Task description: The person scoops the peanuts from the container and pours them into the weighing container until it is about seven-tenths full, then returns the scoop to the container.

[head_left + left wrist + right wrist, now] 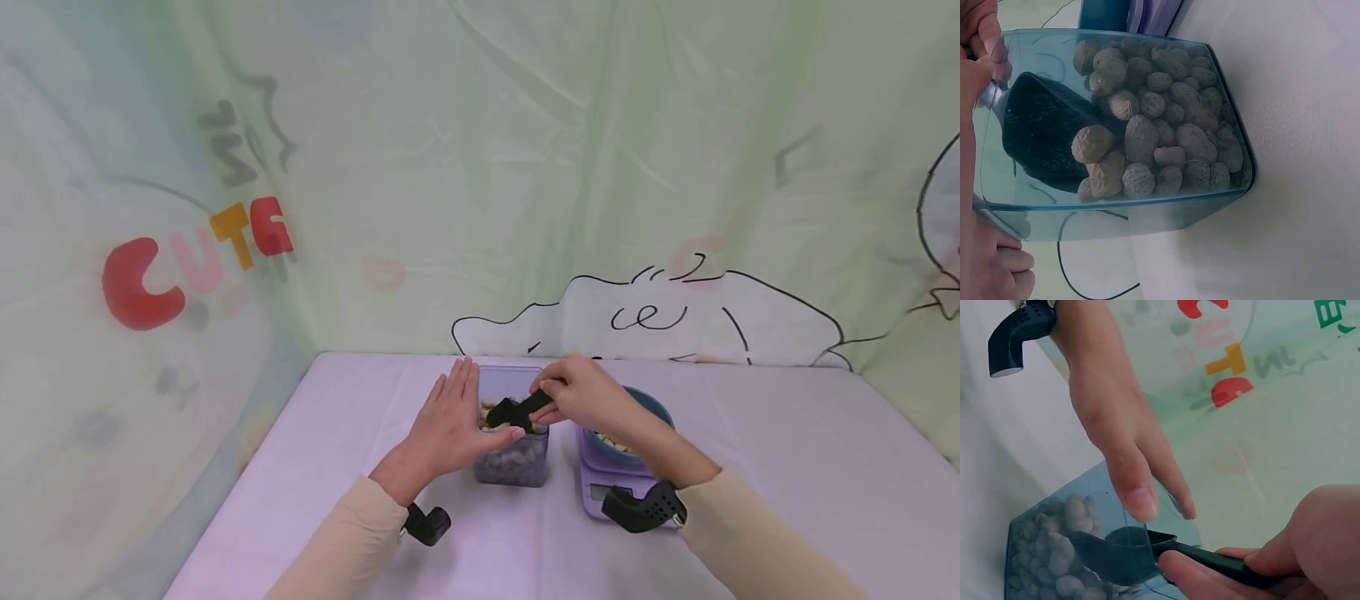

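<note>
A clear plastic box (517, 471) holds what look like peanuts in the shell (1194, 144). My left hand (450, 421) lies against its left side with straight fingers, the thumb reaching across at the near rim. With fingers and thumb, my right hand (588, 396) grips the handle of a black scoop (1047, 131). The scoop's head is down inside the box, and some peanuts sit at its edge in the left wrist view. Seen through the wall, the other peanuts are heaped toward the bottom.
Right of the box, a blue bowl (652, 406) with some peanuts stands on a purple kitchen scale (588, 467) with a small display. My right forearm passes over both. A white cloth covers the table (375, 400), and a printed curtain (420, 208) hangs behind it.
</note>
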Tool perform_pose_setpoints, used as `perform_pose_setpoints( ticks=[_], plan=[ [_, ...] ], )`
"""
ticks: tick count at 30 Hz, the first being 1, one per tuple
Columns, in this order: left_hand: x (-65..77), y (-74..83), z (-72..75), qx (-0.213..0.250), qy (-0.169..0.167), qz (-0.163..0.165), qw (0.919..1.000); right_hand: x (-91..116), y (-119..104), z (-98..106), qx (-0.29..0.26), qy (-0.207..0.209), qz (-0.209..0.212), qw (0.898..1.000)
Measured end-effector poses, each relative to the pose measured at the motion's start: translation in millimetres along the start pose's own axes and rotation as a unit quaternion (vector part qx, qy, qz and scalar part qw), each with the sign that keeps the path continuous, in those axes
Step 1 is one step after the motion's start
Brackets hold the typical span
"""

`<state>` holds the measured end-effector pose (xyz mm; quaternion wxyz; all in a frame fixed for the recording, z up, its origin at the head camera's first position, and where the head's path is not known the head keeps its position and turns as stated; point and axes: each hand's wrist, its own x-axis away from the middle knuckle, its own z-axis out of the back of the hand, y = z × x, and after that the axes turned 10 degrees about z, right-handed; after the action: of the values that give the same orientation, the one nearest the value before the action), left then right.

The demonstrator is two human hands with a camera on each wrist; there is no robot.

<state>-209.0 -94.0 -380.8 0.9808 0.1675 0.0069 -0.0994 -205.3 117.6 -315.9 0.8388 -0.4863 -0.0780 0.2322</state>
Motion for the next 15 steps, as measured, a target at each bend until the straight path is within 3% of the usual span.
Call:
perform_pose_setpoints(
  ticks=[10,15],
  plan=[
    [-0.8,-1.1,0.6,0.001,0.006,-0.011,0.9999,0,-4,-14,0.080,0.006,0.040,0.996],
    [-0.6,-0.6,0.0,0.000,0.007,-0.013,0.9999,-1,-5,-12,0.087,-0.001,0.039,0.995]
  ],
)
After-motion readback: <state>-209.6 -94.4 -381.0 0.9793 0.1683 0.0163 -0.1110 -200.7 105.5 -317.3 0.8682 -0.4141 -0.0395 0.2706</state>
